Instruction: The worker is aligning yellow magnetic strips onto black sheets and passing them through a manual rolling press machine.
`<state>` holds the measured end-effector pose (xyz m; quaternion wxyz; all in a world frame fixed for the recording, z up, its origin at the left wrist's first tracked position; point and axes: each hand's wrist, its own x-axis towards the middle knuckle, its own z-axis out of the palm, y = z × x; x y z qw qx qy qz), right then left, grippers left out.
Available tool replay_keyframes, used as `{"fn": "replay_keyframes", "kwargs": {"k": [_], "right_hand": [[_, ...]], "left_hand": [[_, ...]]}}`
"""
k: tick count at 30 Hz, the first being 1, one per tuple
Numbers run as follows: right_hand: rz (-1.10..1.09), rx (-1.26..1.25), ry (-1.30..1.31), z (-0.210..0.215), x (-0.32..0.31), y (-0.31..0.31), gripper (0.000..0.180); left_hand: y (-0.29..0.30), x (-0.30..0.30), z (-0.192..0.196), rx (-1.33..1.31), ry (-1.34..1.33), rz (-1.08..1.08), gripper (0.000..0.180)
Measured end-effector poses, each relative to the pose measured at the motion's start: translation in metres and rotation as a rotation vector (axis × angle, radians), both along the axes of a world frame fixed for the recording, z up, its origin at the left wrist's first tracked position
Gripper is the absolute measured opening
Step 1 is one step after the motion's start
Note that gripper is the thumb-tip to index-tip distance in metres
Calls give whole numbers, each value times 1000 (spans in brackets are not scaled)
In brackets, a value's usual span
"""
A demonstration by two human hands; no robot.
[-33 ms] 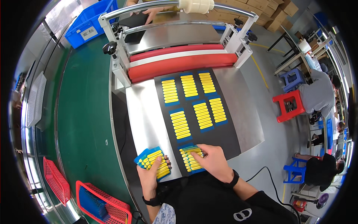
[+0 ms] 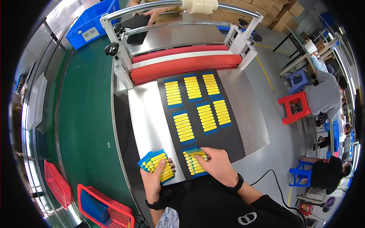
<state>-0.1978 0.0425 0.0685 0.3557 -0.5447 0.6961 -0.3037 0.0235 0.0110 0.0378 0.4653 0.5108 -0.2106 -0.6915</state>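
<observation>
My left hand [image 2: 153,178] is closed around a fanned stack of blue sheets with yellow strips [image 2: 164,162], thumb on top. At the near end of a black mat [image 2: 224,146], my right hand [image 2: 219,165] pinches the edge of another blue sheet with yellow strips [image 2: 192,164], where a clear film seems to overlap it. Farther up the mat lie several similar sheets [image 2: 184,127] in two rows. The mat's far end meets a red roller [image 2: 186,67] set in a metal frame.
A green conveyor belt [image 2: 85,114] runs along the left, carrying a blue bin [image 2: 91,26] and a red basket [image 2: 125,211] with blue sheets. Across the machine are another person's hands [image 2: 154,14]. A red stool [image 2: 294,108] and seated people are at right.
</observation>
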Motion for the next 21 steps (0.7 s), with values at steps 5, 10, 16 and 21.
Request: {"fn": "replay_keyframes", "kwargs": {"k": [5, 10, 16, 21], "right_hand": [[-29, -172, 333, -2, -17, 1, 29], [-47, -101, 301, 6, -41, 1, 28], [-52, -96, 320, 19, -40, -2, 30], [-56, -79, 372, 23, -40, -1, 31]], "left_hand": [[0, -3, -5, -9, 16, -30, 22], [0, -4, 0, -17, 41, -21, 23], [0, -5, 11, -7, 42, -61, 22], [1, -3, 15, -3, 22, -86, 21]]}}
